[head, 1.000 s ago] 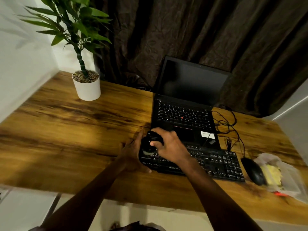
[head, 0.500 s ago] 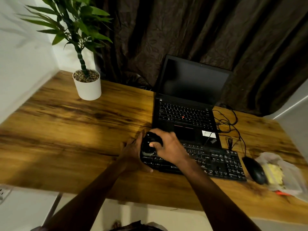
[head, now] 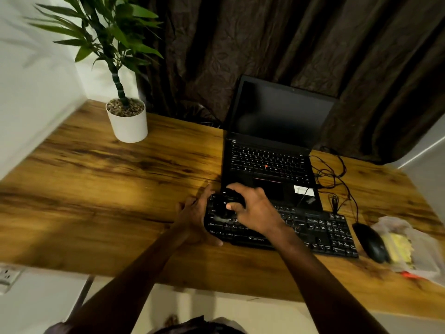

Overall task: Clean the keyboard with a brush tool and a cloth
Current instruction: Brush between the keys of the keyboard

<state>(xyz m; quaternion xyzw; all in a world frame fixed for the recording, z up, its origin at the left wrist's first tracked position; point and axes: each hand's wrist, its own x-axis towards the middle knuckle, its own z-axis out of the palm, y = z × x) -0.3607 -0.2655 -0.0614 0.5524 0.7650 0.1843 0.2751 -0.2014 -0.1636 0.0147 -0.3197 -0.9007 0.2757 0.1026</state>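
A black external keyboard [head: 320,230] lies on the wooden desk in front of an open laptop. My right hand [head: 255,208] is over its left part, closed around a black brush tool [head: 222,206] whose pale bristles touch the keys. My left hand [head: 195,215] clasps the keyboard's left end, thumb at the front edge. A yellow cloth [head: 397,247] sits inside a clear plastic bag at the far right.
The black laptop [head: 269,162] stands open right behind the keyboard. A black mouse [head: 370,242] and tangled cables [head: 334,179] lie to the right. A white potted plant [head: 127,119] stands at the back left. Dark curtains hang behind the desk [head: 96,189].
My right hand has shifted the brush slightly across the keyboard's left keys. My left hand stays on the keyboard's left end.
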